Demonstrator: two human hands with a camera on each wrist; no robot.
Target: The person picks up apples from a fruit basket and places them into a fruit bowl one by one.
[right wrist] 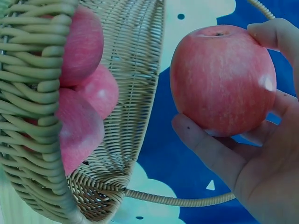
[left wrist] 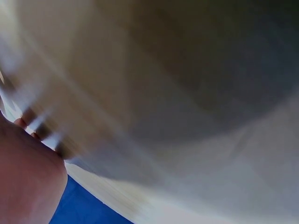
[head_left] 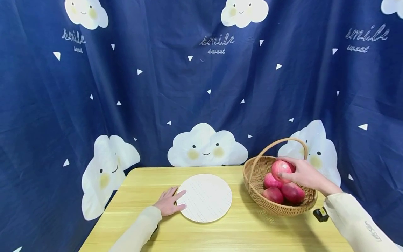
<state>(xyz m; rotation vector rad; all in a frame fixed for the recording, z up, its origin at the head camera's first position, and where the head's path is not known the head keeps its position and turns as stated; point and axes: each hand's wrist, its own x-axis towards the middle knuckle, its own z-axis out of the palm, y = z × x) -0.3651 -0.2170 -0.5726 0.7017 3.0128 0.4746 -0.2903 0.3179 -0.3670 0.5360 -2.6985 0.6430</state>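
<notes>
In the head view my right hand grips a red apple above a wicker basket. The right wrist view shows thumb and fingers curled round the apple, clear of the fruit below. Inside the basket lie several more red fruits, among them one apple near the front. My left hand rests with spread fingers at the left rim of a round white plate. In the left wrist view only part of that hand shows, over a blurred, shadowed surface.
A light wooden table carries the plate and the basket. The basket's arched handle rises behind the held apple. A dark blue curtain with clouds hangs behind the table's far edge.
</notes>
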